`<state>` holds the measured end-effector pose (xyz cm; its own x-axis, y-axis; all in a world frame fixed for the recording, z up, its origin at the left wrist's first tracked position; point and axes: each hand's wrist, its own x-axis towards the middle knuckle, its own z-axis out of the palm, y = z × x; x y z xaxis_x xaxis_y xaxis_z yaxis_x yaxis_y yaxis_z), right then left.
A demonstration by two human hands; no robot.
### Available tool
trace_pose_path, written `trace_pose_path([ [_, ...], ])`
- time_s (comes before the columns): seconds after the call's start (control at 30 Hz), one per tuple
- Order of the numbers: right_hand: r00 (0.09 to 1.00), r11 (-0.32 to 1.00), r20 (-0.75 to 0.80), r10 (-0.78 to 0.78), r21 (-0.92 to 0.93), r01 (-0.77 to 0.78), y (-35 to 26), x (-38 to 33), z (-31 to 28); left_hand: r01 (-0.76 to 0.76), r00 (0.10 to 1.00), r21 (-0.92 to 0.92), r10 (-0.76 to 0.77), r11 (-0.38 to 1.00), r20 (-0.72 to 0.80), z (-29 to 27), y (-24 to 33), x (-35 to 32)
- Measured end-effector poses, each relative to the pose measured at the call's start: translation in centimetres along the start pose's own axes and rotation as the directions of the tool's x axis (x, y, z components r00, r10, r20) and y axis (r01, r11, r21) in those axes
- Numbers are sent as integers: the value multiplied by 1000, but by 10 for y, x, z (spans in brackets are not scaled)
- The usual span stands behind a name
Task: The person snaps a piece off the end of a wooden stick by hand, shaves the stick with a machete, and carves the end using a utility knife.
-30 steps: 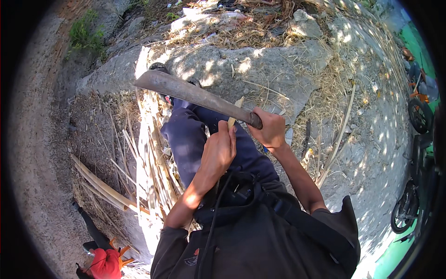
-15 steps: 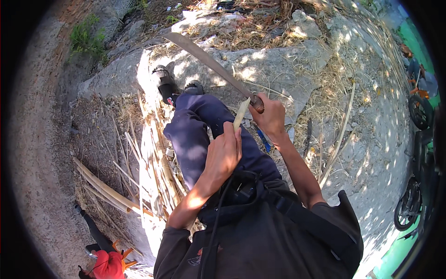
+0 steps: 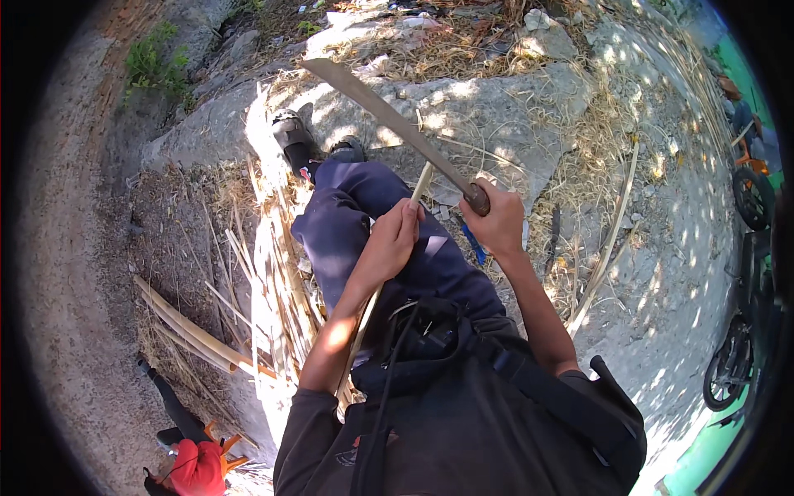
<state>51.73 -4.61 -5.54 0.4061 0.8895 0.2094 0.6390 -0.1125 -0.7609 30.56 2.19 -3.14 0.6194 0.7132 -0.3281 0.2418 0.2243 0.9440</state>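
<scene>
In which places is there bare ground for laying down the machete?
The machete may fit on grey ground at right, between the long strip and the motorbike. Also bare: the dirt at far left, outside the bush and poles. Crowded: left of the legs, with pale strips, and the top, with straw.

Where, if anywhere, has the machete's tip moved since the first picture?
Yes: the machete tip has gone forward and rightward, from the near edge of the grey slab to its far edge.

The machete (image 3: 389, 116) bars the left hand (image 3: 391, 244) ahead; open air lies right of the right hand (image 3: 499, 221).
</scene>
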Motion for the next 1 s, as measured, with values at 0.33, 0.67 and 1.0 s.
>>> trace_pose_path([
  [0.33, 988, 988, 113, -104, -107, 116, -9, -1, 9, -59, 930, 730, 303, 681, -207, 34, 16, -8],
  [0.67, 992, 992, 74, -104, -69, 109, -8, -1, 21, -45, 899, 803, 375, 594, -227, 34, 18, -10],
  [1.0, 995, 995, 46, -90, -34, 91, -8, 4, 21, -93, 918, 813, 365, 575, -154, 38, 12, -12],
])
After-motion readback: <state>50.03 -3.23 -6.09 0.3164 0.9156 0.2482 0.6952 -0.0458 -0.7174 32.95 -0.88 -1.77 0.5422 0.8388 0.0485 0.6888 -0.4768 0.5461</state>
